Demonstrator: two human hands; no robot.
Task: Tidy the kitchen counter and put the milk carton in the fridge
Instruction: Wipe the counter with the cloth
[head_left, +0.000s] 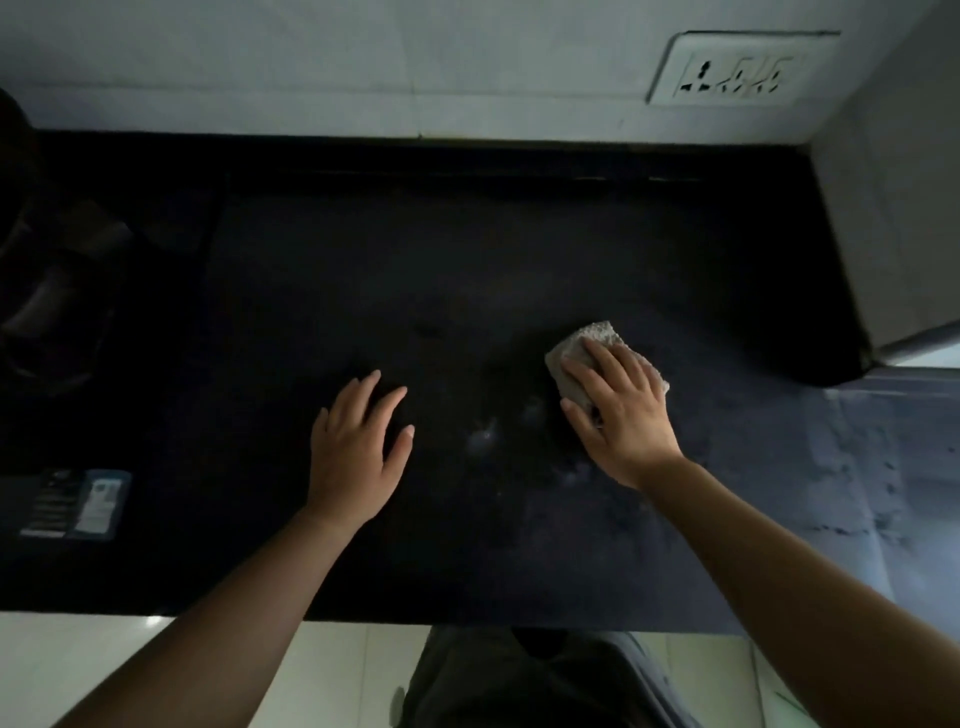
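A dark stone counter fills the view. My right hand presses flat on a folded grey cloth lying on the counter right of centre, fingers over it. My left hand rests palm down on the bare counter to the left of it, fingers spread, holding nothing. Faint pale smears show on the counter between the hands. A dark carton-like pack with a blue and white label lies flat at the left edge; I cannot tell if it is the milk carton.
A white tiled wall with a socket plate runs behind the counter. A grey appliance or wall closes the right side. Dim dark objects stand at the far left. The counter's front edge meets pale floor tiles below.
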